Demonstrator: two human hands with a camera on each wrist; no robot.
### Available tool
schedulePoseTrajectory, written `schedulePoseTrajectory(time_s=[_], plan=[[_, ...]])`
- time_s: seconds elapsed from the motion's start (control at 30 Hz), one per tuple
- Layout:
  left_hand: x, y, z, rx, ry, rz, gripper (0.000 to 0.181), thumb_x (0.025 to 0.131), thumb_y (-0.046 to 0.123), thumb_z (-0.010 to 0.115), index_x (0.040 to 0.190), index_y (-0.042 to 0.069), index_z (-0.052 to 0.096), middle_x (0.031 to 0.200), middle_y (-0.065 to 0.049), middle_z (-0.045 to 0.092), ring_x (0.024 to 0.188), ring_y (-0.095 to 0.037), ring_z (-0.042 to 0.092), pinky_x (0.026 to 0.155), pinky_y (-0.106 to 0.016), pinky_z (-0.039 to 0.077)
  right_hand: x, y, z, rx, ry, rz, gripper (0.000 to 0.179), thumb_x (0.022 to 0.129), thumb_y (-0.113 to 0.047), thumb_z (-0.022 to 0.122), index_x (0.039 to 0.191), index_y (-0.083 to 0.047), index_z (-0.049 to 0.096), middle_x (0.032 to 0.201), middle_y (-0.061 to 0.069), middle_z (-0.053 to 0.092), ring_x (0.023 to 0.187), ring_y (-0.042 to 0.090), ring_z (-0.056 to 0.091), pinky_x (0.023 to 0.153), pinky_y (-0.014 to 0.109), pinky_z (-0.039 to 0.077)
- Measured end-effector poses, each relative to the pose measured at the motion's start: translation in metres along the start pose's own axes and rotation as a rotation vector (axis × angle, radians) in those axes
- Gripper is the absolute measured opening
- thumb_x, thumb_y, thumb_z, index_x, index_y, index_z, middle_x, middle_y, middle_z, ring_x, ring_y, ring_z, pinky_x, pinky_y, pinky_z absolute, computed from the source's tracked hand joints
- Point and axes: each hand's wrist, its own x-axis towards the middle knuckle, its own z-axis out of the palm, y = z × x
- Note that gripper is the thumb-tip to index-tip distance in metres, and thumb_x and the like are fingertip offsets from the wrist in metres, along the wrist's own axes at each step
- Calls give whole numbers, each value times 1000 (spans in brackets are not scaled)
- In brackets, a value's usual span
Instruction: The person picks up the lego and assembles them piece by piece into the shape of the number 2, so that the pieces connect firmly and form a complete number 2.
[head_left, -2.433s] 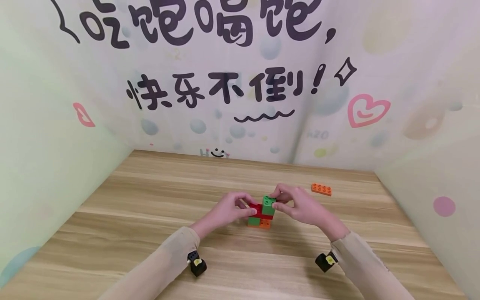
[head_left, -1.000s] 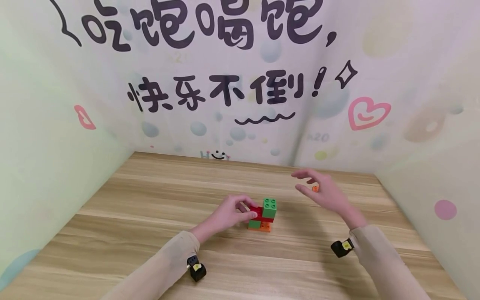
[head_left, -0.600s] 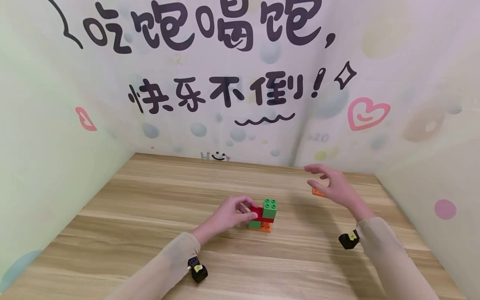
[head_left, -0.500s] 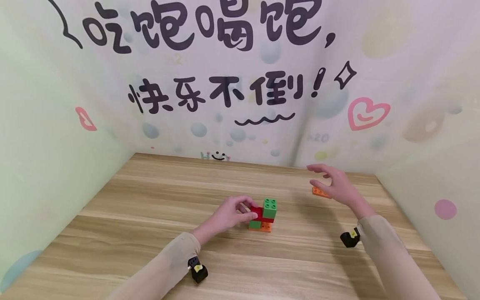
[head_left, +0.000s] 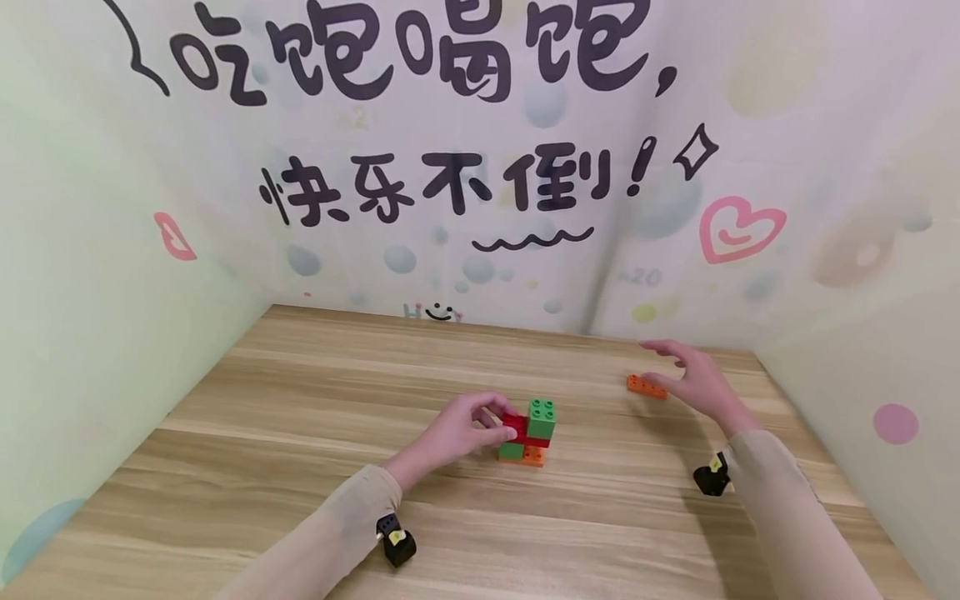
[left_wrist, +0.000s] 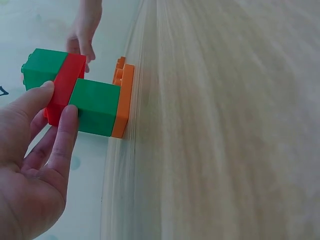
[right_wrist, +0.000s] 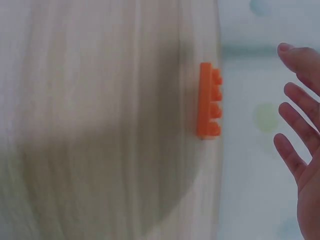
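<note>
Thumb and fingers of my left hand (head_left: 461, 429) grip a small stack of toy building bricks by its red brick (head_left: 516, 427). At the stack's foot lies an orange plate brick (head_left: 535, 457), standing on the table. A green brick (left_wrist: 95, 106) joins the plate to the red one. Another green brick (head_left: 542, 421) sits on the red brick's right end, studs up. My right hand (head_left: 701, 383) hovers with loosely bent, spread fingers at the back right. Beneath and just left of it is a loose orange brick (right_wrist: 205, 100), flat with a row of studs showing; nothing is in that hand.
The wood-grain table (head_left: 337, 392) carries the stack near its middle and the loose orange brick toward its back right. Printed cloth walls (head_left: 420, 275) rise behind and at both sides. A black wrist camera (head_left: 399, 546) hangs beneath each sleeve.
My right hand has let go of the upper green brick and moved right and back toward the loose orange brick. My left hand keeps its grip on the stack.
</note>
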Motion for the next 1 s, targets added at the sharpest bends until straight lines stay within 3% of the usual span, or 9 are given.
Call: schedulePoseTrajectory(time_s=[0.1, 0.33, 0.47, 0.73, 1.0], plan=[[-2, 3, 0, -3, -2, 3, 27, 82, 9, 71, 108, 6, 64, 99, -14, 67, 79, -22, 64, 69, -52, 54, -1, 7, 4, -2, -10, 19, 51, 86, -26, 68, 131, -12, 52, 132, 14, 55, 117, 36, 51, 92, 55, 42], [5, -15, 1, 18, 9, -12, 26, 80, 19, 74, 105, 18, 66, 97, -6, 68, 77, -16, 64, 65, -45, 55, -7, 16, 8, 5, -64, 67, 48, 88, -25, 66, 132, -13, 51, 135, 14, 52, 120, 37, 48, 91, 60, 41], [6, -17, 1, 17, 9, -13, 27, 79, 21, 75, 104, 19, 66, 97, -5, 67, 77, -15, 63, 62, -42, 55, -10, 23, 12, 12, -98, 105, 49, 88, -26, 65, 133, -16, 50, 138, 13, 49, 121, 38, 47, 92, 61, 40], [7, -18, 1, 27, 14, -12, 26, 78, 22, 76, 103, 21, 67, 98, -4, 68, 77, -14, 63, 63, -43, 54, -9, 37, 21, -14, -117, 82, 48, 85, -22, 69, 130, -14, 53, 132, 14, 55, 118, 38, 50, 93, 59, 40], [5, -17, 0, 27, 16, -12, 26, 78, 23, 76, 103, 22, 67, 98, -2, 68, 76, -12, 63, 61, -40, 54, -11, 26, 19, -101, -187, 43, 46, 86, -11, 66, 129, -6, 53, 129, 22, 55, 115, 43, 51, 95, 61, 37]])
